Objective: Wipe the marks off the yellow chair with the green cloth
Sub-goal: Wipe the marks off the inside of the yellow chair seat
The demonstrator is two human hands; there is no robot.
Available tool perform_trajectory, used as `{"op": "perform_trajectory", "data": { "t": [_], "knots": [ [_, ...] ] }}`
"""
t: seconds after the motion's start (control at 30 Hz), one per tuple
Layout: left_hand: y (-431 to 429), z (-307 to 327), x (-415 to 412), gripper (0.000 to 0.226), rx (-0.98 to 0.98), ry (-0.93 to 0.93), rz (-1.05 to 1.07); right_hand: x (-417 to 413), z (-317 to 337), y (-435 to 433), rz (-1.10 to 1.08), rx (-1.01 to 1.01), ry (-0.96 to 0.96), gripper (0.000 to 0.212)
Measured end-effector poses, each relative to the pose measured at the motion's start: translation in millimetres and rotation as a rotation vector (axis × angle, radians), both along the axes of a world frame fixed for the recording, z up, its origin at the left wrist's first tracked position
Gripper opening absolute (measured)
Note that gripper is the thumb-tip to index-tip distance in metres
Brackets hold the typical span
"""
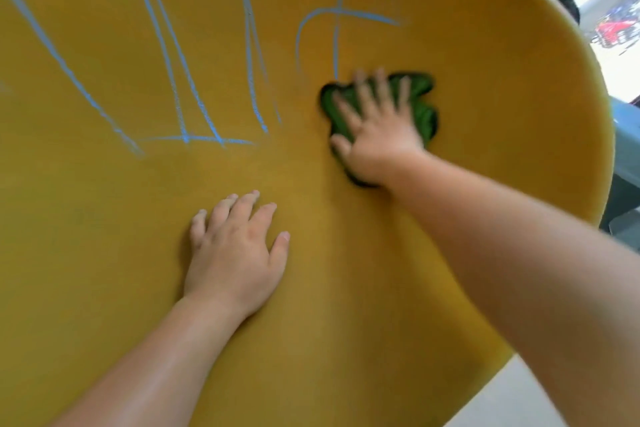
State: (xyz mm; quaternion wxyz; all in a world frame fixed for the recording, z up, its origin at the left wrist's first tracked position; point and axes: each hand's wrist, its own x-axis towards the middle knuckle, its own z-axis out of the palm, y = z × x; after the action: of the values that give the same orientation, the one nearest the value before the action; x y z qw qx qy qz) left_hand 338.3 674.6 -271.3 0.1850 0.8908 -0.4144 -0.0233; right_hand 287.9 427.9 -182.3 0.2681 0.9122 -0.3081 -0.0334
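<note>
- The right hand [377, 135], fingers spread flat, presses the crumpled green cloth [420, 107] against the smooth yellow plastic chair [485, 114], just below blue chalk-like marks [249, 55].
- The left hand [235, 253] lies open, bracing, holding nothing.
- The cloth looks soft and light; palm pressure suits it best.

Right hand [375, 135] flat on cloth [424, 114] near chair's [485, 114] right edge; left hand [233, 253] flat on chair, lower centre; marks [173, 80] upper left of the cloth.

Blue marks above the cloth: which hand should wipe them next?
Right. The right hand already presses the cloth flat on the chair, just below the nearest blue marks. The left hand lies bare on the chair, clothless.
</note>
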Motion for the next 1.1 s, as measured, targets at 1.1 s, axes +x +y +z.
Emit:
{"op": "perform_trajectory", "data": {
  "t": [1.1],
  "knots": [
    [52.9,77.2,42.3,0.04,-0.624,0.772,0.396,-110.6,-25.7,199.5,0.582,0.877,0.552,0.054]
  ]
}}
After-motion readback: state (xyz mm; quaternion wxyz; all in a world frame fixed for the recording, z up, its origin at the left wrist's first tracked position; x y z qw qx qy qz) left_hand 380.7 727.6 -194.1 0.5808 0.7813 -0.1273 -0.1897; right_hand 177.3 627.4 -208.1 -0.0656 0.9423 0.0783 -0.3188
